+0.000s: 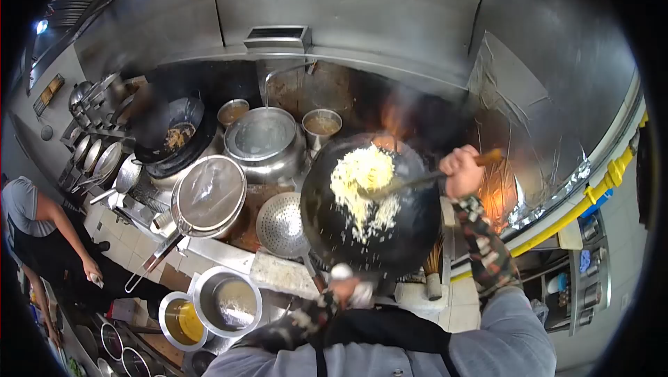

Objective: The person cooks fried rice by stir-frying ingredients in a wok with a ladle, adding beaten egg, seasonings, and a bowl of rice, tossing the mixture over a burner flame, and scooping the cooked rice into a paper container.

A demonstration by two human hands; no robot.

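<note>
A large black wok (320,227) sits over flames, tilted. Loose white and yellow food, like rice with egg (369,172), lies in it, with bits scattered down the near side. My right hand (461,170) is closed around the long handle of a wok ladle (417,181); its wooden end sticks out past my fist, and its head is in the food. At the wok's near edge, my left hand (343,289) is closed with a white cloth (361,294) about it. That hand is somewhat blurred, and its grip on the wok's edge is partly hidden.
Left of the wok are a perforated skimmer (280,224), a round strainer (211,193) and a lidded pot (261,135). Two metal pots (227,300) stand in front. A second wok (184,114) is farther left. Another person (59,238) stands at left. Flames (495,199) show right.
</note>
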